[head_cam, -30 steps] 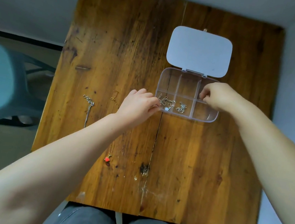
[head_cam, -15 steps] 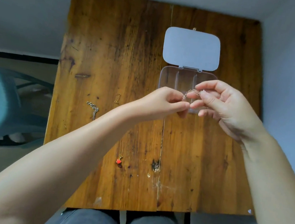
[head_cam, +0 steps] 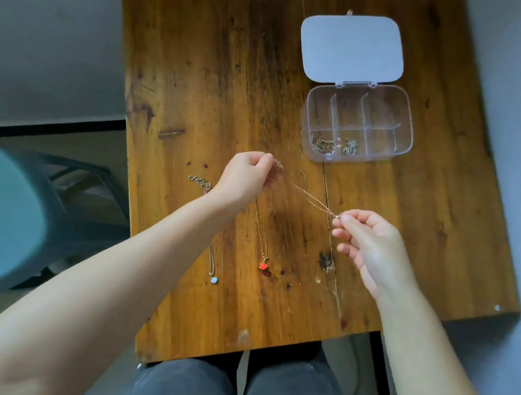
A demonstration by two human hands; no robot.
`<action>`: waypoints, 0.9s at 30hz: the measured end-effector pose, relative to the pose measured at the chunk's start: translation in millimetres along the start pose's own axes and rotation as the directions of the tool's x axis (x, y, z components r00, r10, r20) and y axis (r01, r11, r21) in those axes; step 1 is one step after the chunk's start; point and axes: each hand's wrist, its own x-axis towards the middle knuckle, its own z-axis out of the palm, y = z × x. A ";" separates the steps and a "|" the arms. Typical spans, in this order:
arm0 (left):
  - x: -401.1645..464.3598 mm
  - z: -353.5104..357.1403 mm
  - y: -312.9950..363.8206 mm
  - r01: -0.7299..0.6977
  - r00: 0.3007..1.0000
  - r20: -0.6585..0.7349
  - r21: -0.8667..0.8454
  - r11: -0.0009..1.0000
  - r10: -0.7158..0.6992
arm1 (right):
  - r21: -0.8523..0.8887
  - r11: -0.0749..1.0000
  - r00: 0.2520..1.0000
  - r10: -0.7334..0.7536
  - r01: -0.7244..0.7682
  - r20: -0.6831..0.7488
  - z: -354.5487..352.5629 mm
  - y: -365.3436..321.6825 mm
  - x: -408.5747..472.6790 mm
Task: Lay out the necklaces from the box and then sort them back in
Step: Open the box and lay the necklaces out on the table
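Left hand and right hand each pinch closed on one end of a thin gold chain necklace stretched above the worn wooden table; advise lowering it straight, parallel to and clear of the red-pendant necklace.

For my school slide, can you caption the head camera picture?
Two hands stretch a thin necklace over a wooden table, near an open box.

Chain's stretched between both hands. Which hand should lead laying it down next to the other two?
Probably left. The left hand hangs right above the red-pendant necklace already on the table; the right hand holds the chain farther away.
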 end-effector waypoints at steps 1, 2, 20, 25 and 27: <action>3.9 0.0 -1.2 0.042 0.997 -0.056 -0.089 0.995 -0.047 | -0.044 0.998 0.999 0.053 -0.053 -0.003 5.3 11.3 -3.1; 9.4 2.6 -2.8 0.090 0.994 -0.045 -0.180 0.980 -0.100 | -0.083 0.991 0.994 0.102 -0.106 -0.050 10.9 27.2 -8.8; 44.0 24.9 -13.5 0.025 0.998 -0.063 0.064 0.998 -0.021 | -0.659 0.731 0.983 0.165 -0.177 -0.080 31.0 87.1 -17.0; 42.2 36.0 -3.5 -0.318 0.939 0.004 0.385 0.867 0.343 | -0.609 0.784 0.991 -0.131 0.118 0.023 5.2 7.6 23.4; 42.1 46.2 -1.9 -0.371 0.919 0.053 0.453 0.810 0.391 | -0.611 0.733 0.944 -0.322 0.299 0.075 2.4 -30.6 49.8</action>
